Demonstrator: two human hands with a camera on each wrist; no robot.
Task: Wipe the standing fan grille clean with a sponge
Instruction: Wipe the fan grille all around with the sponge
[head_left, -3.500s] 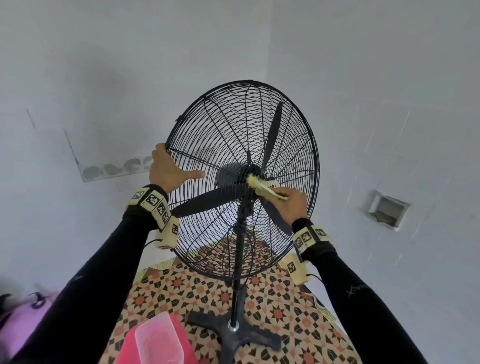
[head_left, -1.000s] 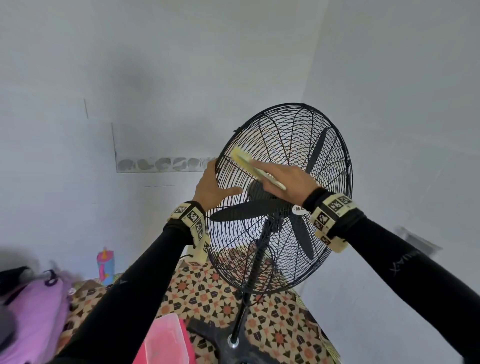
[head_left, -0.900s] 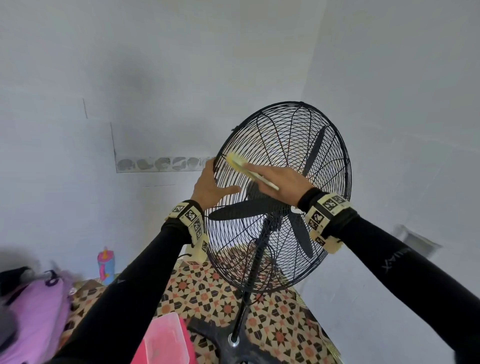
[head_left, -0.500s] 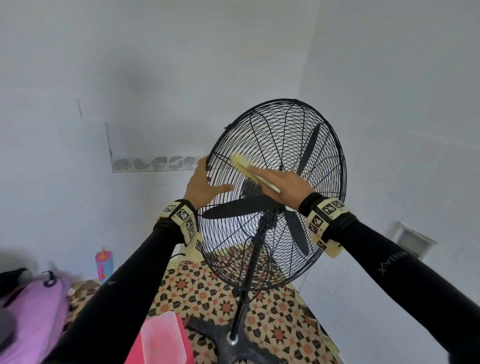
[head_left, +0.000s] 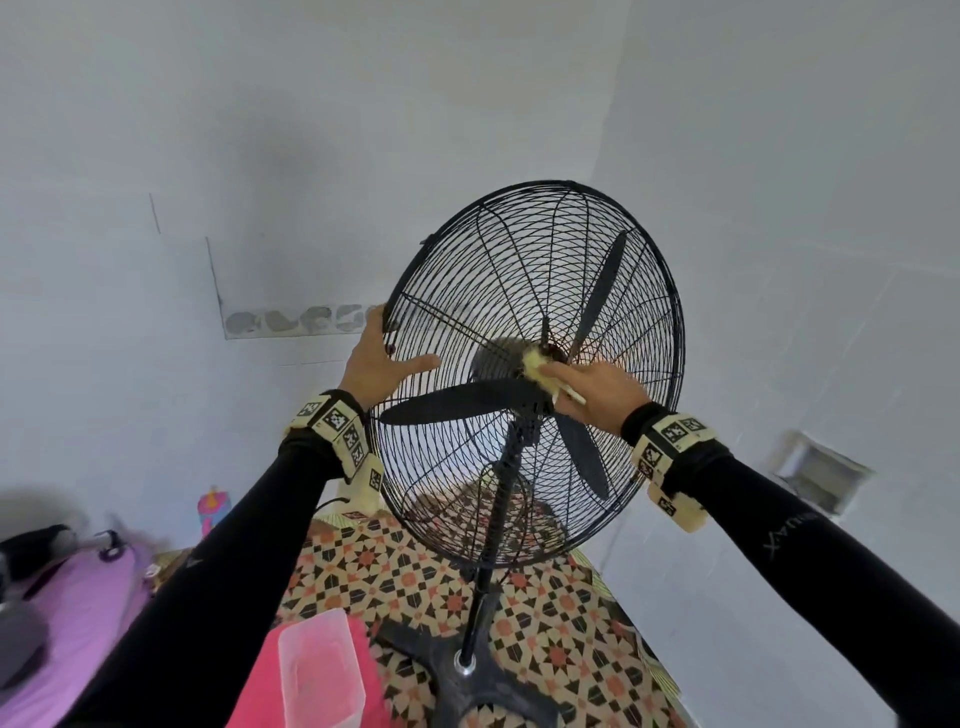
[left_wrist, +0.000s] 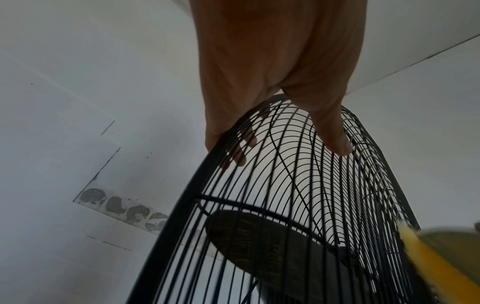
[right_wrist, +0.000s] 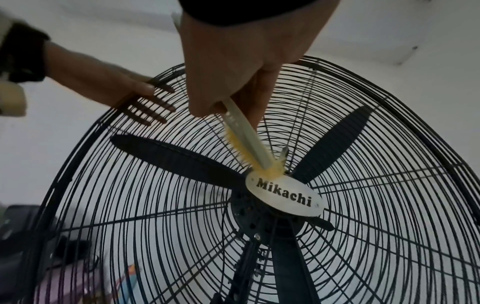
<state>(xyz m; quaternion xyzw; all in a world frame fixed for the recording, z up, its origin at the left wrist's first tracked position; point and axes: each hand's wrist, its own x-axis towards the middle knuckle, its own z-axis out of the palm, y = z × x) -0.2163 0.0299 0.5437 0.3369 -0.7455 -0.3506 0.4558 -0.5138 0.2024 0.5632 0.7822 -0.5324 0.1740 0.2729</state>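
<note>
A black standing fan's wire grille stands tilted in front of me. My left hand grips its left rim, fingers behind the wires and thumb across the front, as the left wrist view also shows. My right hand holds a yellow sponge brush by its pale handle. The brush's yellow tip presses on the grille just above the "Mikachi" hub badge. Black blades sit behind the wires.
The fan's pole and cross base stand on a patterned mat. A clear plastic tub on a pink box is at the bottom, with a purple bag and a small bottle at left. White walls meet behind the fan.
My right hand has swept the sponge brush from the grille's upper left down and right to the hub. The left hand has kept its hold on the rim.
</note>
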